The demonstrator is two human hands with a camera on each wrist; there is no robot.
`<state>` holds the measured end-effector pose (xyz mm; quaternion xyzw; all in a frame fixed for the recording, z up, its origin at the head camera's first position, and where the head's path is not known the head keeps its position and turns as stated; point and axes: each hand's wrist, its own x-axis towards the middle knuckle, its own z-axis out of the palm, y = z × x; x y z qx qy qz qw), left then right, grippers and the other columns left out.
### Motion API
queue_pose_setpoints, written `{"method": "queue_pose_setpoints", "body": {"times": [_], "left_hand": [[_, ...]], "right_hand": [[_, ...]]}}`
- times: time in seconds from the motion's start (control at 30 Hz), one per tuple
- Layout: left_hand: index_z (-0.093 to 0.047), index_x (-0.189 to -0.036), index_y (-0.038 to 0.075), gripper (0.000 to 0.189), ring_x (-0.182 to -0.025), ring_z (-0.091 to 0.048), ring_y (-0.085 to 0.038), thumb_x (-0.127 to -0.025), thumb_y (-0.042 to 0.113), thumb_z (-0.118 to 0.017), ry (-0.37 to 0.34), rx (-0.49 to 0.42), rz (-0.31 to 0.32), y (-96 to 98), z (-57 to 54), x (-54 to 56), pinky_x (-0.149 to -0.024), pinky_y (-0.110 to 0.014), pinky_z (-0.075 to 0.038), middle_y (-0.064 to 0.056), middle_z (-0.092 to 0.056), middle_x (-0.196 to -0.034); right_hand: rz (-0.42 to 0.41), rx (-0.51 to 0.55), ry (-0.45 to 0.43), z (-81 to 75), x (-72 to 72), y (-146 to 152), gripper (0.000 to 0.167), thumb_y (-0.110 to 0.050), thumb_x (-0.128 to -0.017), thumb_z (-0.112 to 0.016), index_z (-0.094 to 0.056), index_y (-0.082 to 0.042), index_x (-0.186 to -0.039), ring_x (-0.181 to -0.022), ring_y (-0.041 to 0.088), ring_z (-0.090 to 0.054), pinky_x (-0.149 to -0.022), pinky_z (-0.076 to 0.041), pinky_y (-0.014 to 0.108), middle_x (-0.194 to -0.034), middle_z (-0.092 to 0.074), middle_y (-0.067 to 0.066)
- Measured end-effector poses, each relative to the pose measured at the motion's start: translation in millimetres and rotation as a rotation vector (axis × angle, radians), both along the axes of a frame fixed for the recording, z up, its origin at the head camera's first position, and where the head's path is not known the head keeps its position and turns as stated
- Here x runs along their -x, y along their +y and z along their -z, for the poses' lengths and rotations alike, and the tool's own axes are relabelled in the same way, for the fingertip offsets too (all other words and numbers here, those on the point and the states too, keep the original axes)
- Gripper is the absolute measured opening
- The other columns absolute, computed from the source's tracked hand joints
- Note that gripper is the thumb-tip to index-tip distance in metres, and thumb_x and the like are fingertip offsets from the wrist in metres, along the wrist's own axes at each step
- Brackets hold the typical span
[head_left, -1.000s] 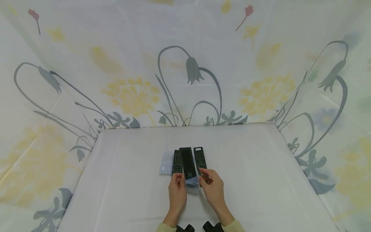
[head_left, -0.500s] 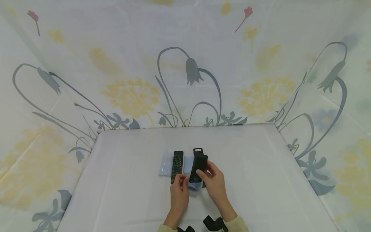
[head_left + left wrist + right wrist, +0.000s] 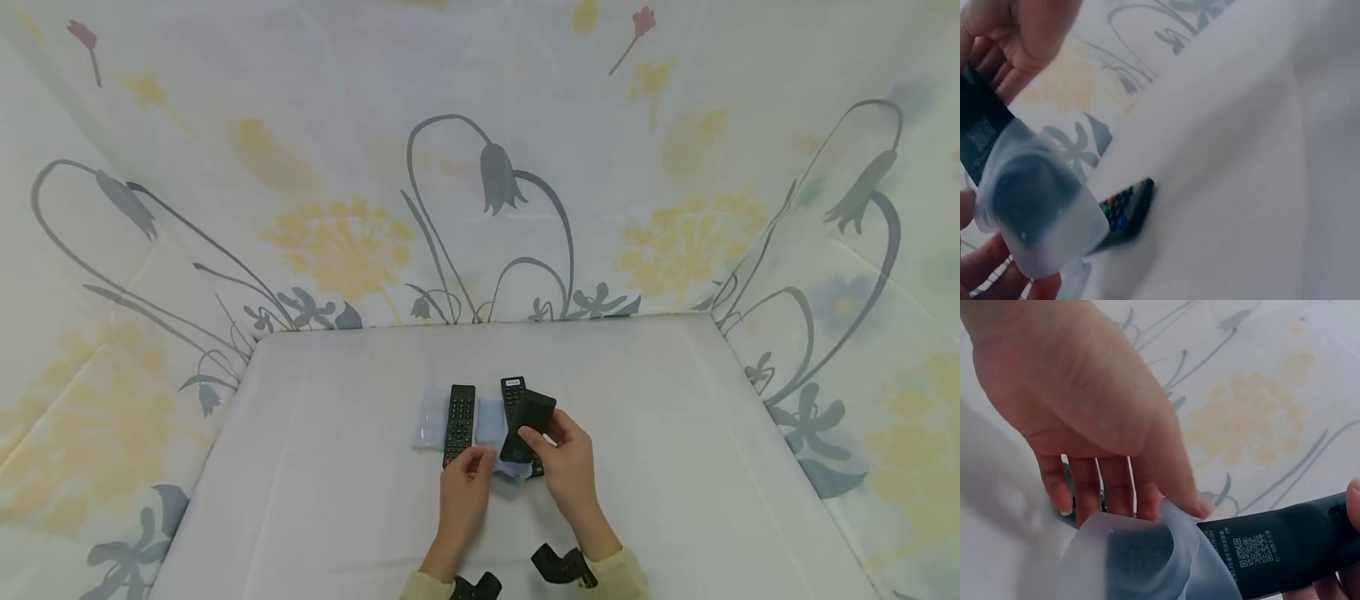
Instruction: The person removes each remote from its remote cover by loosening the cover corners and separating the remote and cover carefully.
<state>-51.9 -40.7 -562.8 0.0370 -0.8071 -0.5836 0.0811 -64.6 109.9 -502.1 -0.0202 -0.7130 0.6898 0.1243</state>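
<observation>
My right hand [image 3: 566,454] grips a black remote control [image 3: 527,412], its plain back turned up and its top leaning right. The remote's back carries a printed QR label [image 3: 1254,550]. Its lower end sits inside a translucent bluish sleeve [image 3: 512,473], dark through the film in the left wrist view. At the sleeve's mouth, my left hand [image 3: 463,492] pinches the edge between thumb and forefinger. In the right wrist view the left hand [image 3: 1085,400] looms large above the sleeve, while right-hand fingertips [image 3: 1355,506] hold the remote at the right edge.
A black button remote [image 3: 459,421] lies to the left, partly over a flat pale-blue packet [image 3: 430,421]. Another labelled remote [image 3: 513,385] lies partly hidden behind the held one. Between them is a second pale-blue piece [image 3: 490,421]. Flower-patterned cloth [image 3: 337,250] walls the white table [image 3: 337,467].
The right hand, low by the remote's side a second ago, now holds its upper part. The remote has swung right and tilted, uncovering the pale-blue piece; the left hand has barely moved.
</observation>
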Motion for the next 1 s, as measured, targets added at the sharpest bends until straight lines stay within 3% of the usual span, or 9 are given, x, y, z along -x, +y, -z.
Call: {"method": "queue_pose_setpoints", "body": {"times": [0.2, 0.33, 0.5, 0.7, 0.83, 0.93, 1.0], "left_hand": [[-0.077, -0.089, 0.012, 0.010, -0.066, -0.062, -0.007, -0.091, 0.021, -0.073, -0.128, -0.039, -0.035, 1.5, -12.9, 5.3, -0.067, -0.026, -0.047, 0.005, -0.071, -0.079], [-0.074, -0.083, 0.007, 0.009, -0.057, -0.057, -0.008, -0.089, 0.013, -0.071, -0.140, -0.067, -0.082, 2.5, -19.1, 6.5, -0.055, -0.024, -0.044, 0.001, -0.067, -0.072], [-0.072, -0.083, 0.003, 0.011, -0.059, -0.058, -0.009, -0.092, 0.009, -0.070, -0.071, -0.102, -0.177, 5.8, -19.9, 5.8, -0.056, -0.024, -0.045, -0.003, -0.065, -0.068], [-0.069, -0.083, 0.006, 0.009, -0.074, -0.060, -0.013, -0.091, 0.005, -0.071, 0.161, -0.040, -0.322, 11.8, -17.8, 1.7, -0.063, -0.026, -0.046, 0.000, -0.065, -0.080], [-0.067, -0.082, 0.007, 0.012, -0.085, -0.060, -0.018, -0.091, 0.000, -0.070, 0.283, -0.076, -0.311, 15.1, -16.3, 1.1, -0.068, -0.024, -0.052, -0.002, -0.062, -0.089], [-0.067, -0.083, 0.005, 0.009, -0.088, -0.061, -0.020, -0.090, 0.000, -0.070, 0.268, -0.131, -0.265, 15.2, -17.2, 1.0, -0.071, -0.028, -0.056, -0.005, -0.061, -0.091], [-0.067, -0.087, 0.005, 0.008, -0.084, -0.061, -0.017, -0.090, 0.009, -0.074, 0.178, -0.129, -0.239, 13.7, -18.3, 1.7, -0.072, -0.028, -0.055, -0.003, -0.062, -0.088]], "right_hand": [[0.013, -0.004, 0.011, -3.7, -0.4, 0, 0.036, -0.003, -0.082, -0.080, -0.068, 0.001, -0.116, -0.100, 0.017, -0.068, -0.079, -0.056, 0.026, -0.107, -0.071, 0.014], [0.007, 0.008, 0.031, -5.4, -2.0, 0, 0.036, 0.001, -0.082, -0.079, -0.067, 0.004, -0.116, -0.099, 0.017, -0.068, -0.079, -0.056, 0.026, -0.106, -0.071, 0.015], [-0.027, 0.064, 0.047, -6.1, -3.8, -2, 0.037, 0.005, -0.084, -0.075, -0.064, 0.005, -0.119, -0.105, 0.017, -0.066, -0.086, -0.053, 0.027, -0.113, -0.067, 0.017], [-0.047, 0.113, 0.025, -3.9, -8.3, -10, 0.050, 0.000, -0.088, -0.074, -0.051, 0.003, -0.132, -0.116, 0.021, -0.061, -0.091, -0.050, 0.025, -0.121, -0.064, 0.020], [-0.001, 0.095, 0.046, -3.2, -9.7, -13, 0.057, 0.000, -0.086, -0.077, -0.047, 0.006, -0.133, -0.111, 0.022, -0.064, -0.087, -0.052, 0.024, -0.116, -0.066, 0.022], [-0.018, 0.117, 0.073, -3.3, -9.7, -11, 0.058, 0.006, -0.084, -0.075, -0.045, 0.007, -0.134, -0.110, 0.022, -0.064, -0.087, -0.052, 0.024, -0.117, -0.065, 0.025], [-0.062, 0.150, 0.087, -3.2, -10.3, -9, 0.059, 0.013, -0.083, -0.071, -0.044, 0.007, -0.135, -0.114, 0.021, -0.062, -0.088, -0.052, 0.024, -0.121, -0.062, 0.027]]}}
